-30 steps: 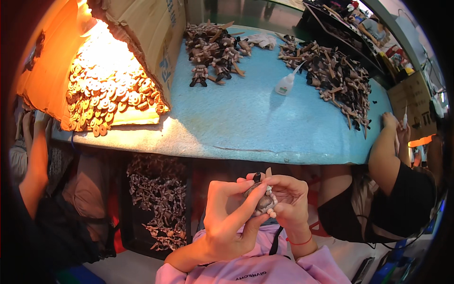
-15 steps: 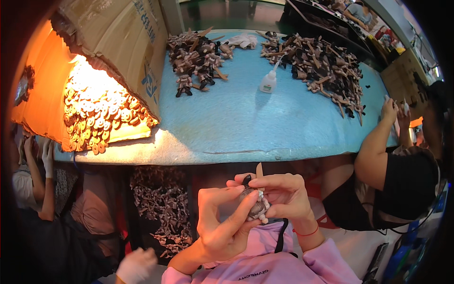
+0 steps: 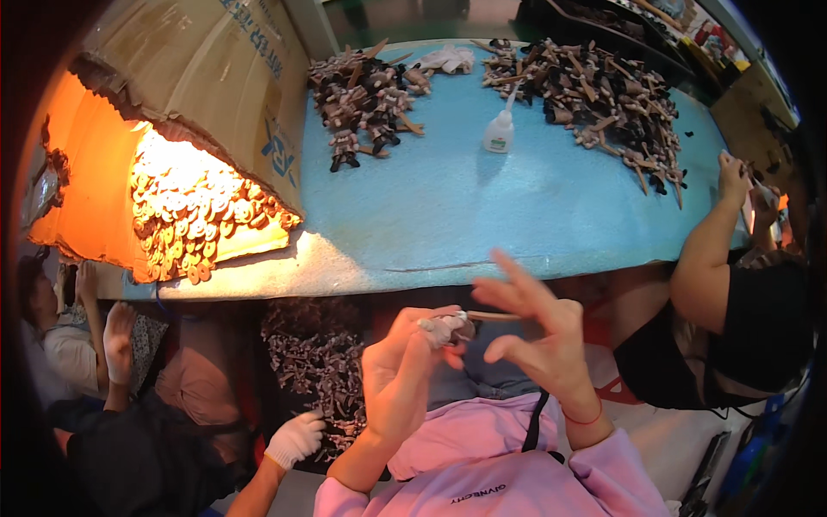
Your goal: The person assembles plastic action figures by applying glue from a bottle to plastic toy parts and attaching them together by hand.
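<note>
My left hand [image 3: 394, 370] pinches a small toy figurine [image 3: 446, 331] between thumb and fingers, in front of the table edge. The figurine lies tilted sideways, and a tan, sword-like blade [image 3: 491, 316] juts from it toward the right. Just beside the blade, my right hand [image 3: 551, 349] is open, fingers spread and slightly blurred, holding nothing. A white squeeze bottle [image 3: 499, 136] with a thin nozzle stands upright on the blue table top [image 3: 396, 215]. Heaps of similar figurines [image 3: 366, 95] lie at the far left of the table and more figurines [image 3: 594, 103] at the far right.
A torn cardboard box [image 3: 233, 112] on the left holds many brightly lit round discs [image 3: 194, 215]. Below the table edge is a dark heap of small parts [image 3: 314, 370]. A co-worker's gloved hand [image 3: 295, 438] is beside it. Another person's arm [image 3: 702, 250] rests at right. A white cloth [image 3: 446, 59] lies behind.
My right hand has let go of the figurine and opened, moving rightward. The figurine has turned in my left hand, its blade now pointing right. The co-worker's gloved hand moved up toward the dark heap.
</note>
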Demonstrator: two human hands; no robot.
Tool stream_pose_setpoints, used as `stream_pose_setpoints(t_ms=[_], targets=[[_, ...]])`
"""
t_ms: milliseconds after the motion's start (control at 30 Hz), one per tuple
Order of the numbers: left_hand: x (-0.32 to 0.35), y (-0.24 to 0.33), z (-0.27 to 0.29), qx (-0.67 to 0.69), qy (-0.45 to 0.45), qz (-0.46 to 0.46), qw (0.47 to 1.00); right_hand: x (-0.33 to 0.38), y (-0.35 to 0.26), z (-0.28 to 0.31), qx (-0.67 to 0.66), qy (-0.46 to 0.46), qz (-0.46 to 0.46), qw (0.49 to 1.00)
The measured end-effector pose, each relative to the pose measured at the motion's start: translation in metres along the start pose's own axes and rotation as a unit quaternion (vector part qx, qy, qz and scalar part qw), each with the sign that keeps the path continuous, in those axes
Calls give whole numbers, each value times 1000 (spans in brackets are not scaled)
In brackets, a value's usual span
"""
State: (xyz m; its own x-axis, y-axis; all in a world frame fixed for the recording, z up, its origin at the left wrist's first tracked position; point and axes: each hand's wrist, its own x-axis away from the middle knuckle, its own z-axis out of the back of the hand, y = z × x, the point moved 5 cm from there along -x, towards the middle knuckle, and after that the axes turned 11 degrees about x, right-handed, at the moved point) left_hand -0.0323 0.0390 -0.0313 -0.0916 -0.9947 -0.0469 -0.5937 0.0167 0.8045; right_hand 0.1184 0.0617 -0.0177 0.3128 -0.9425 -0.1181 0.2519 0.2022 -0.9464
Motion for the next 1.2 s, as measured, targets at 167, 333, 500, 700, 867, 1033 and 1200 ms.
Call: stream_pose_setpoints(t_ms=[167, 333, 500, 700, 867, 1033, 1200], targets=[[4, -17, -1, 149, 2, 102, 984, 6, -16, 2, 94, 113, 89, 985], [1, -17, -4, 139, 5, 165, 977, 6, -28, 2, 187, 132, 171, 958], [3, -21, -3, 214, 12, 244, 946, 7, -32, 7, 175, 126, 136, 967], [2, -22, -8, 301, 26, 309, 902, 6, -35, 9, 197, 139, 106, 965], [-1, -22, -10, 325, 38, 345, 880, 4, -37, 8, 203, 128, 102, 965], [-3, -22, -13, 281, 33, 373, 884, 5, -37, 8, 211, 132, 64, 966], [0, -26, -9, 318, 53, 370, 871, 5, -36, 6, 212, 143, 65, 965]])
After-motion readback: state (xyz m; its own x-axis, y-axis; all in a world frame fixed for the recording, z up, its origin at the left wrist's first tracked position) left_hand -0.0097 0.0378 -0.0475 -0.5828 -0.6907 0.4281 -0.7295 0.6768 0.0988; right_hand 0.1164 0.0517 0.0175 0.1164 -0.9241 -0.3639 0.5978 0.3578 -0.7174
